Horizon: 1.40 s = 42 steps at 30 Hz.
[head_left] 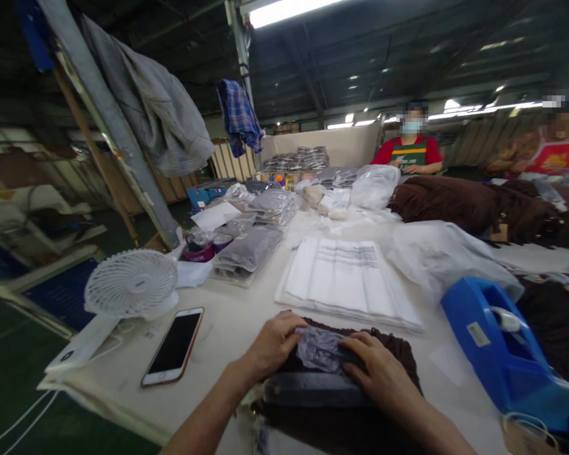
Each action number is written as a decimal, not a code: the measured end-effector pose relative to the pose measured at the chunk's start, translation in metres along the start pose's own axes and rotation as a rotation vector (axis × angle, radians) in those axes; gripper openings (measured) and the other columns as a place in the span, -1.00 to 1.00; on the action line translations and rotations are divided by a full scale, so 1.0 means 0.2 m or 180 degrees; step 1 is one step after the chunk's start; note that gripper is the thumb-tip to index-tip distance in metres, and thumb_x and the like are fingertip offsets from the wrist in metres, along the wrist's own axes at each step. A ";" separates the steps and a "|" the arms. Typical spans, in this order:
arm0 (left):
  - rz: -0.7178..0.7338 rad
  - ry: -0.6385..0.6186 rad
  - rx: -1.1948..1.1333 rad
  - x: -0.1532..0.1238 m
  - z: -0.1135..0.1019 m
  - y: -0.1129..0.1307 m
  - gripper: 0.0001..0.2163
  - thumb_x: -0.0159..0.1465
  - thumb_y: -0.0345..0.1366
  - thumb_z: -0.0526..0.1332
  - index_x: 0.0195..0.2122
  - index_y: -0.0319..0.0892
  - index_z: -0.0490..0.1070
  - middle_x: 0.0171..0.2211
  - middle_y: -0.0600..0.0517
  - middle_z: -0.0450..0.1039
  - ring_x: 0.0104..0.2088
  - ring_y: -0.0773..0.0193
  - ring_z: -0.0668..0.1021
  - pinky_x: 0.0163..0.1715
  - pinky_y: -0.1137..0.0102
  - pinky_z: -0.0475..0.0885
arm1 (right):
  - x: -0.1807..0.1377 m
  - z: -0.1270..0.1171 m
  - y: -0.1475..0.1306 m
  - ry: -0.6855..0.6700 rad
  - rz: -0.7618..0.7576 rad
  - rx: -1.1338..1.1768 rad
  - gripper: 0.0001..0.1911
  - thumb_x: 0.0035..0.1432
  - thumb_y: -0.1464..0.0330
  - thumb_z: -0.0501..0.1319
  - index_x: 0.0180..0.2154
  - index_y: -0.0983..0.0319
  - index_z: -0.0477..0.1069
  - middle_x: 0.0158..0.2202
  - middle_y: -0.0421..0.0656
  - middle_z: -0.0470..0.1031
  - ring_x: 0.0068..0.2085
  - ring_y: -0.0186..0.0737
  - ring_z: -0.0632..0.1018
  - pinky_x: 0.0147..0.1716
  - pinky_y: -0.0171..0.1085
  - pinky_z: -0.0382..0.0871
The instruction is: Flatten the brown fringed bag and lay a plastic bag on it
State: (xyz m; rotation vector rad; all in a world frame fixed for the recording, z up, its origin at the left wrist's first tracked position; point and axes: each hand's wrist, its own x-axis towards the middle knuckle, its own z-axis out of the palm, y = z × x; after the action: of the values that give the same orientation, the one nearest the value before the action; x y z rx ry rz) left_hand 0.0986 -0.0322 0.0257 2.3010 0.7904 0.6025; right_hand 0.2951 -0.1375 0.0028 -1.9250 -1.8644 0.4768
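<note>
A dark brown garment (401, 351) lies folded on the table in front of me, with a crumpled piece of clear plastic (318, 347) on top. My left hand (275, 344) has its thumb and fingers closed at the plastic's left edge. From the right, my right hand (375, 365) grips the other edge, fingers bent over it and part of the grip hidden. Just below the plastic, a flat dark grey strip (315, 388) runs across the garment between my wrists. Beyond my hands lies a stack of folded white cloth (334, 278).
A phone (173, 347) and white fan (131, 283) are at left; bagged grey garments (249, 253) lie behind. A blue tape dispenser (493, 341) stands at right, near a plastic sheet (448, 253) and brown garments (459, 202). A masked co-worker (410, 151) is across the table.
</note>
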 end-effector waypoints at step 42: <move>-0.1773 0.1015 0.0183 -0.77 0.22 -0.01 -0.84 0.14 -0.40 0.00 -0.35 -0.15 0.36 -0.37 0.00 0.35 -0.34 0.23 0.44 -0.27 0.36 0.33 | 0.00 0.08 0.14 0.0492 -0.0245 0.0343 -0.65 0.03 0.15 0.08 -0.20 0.12 0.47 -0.14 -0.09 0.46 -0.12 -0.07 0.47 -0.10 -0.08 0.38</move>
State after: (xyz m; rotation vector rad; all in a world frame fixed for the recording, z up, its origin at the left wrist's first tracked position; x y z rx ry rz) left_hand 0.0134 -0.1507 -0.0385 1.9190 1.5447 0.6928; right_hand 0.3112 -0.1362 -0.0252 -1.7612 -1.7702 0.3845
